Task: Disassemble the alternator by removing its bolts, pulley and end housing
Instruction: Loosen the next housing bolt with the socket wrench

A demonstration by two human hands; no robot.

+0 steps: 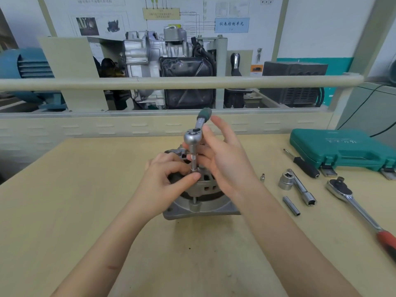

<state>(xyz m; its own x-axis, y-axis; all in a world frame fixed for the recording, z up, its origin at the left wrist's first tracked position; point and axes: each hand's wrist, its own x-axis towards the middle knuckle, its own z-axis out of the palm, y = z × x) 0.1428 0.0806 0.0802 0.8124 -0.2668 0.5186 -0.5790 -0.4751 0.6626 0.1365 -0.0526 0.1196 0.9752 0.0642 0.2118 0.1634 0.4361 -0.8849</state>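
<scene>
The grey alternator (201,205) stands upright on the wooden bench (85,189), on its square flange. A small ratchet (191,137) with a green handle stands on a thin extension bar that drops onto a bolt at the housing's near edge. My left hand (169,179) holds the top of the alternator and pinches the foot of the extension between thumb and fingers. My right hand (222,153) is beside the ratchet with fingers mostly straight, its fingertips touching the ratchet head and the extension's knurled collar. The bolt head is hidden by my fingers.
To the right lie a tiny socket (262,177), a large socket on a bar (296,186), a long thin socket (291,206), a screwdriver (304,165), a big red-handled ratchet (360,213) and a shut green tool case (342,150). A rail (171,82) and engine display stand behind the bench.
</scene>
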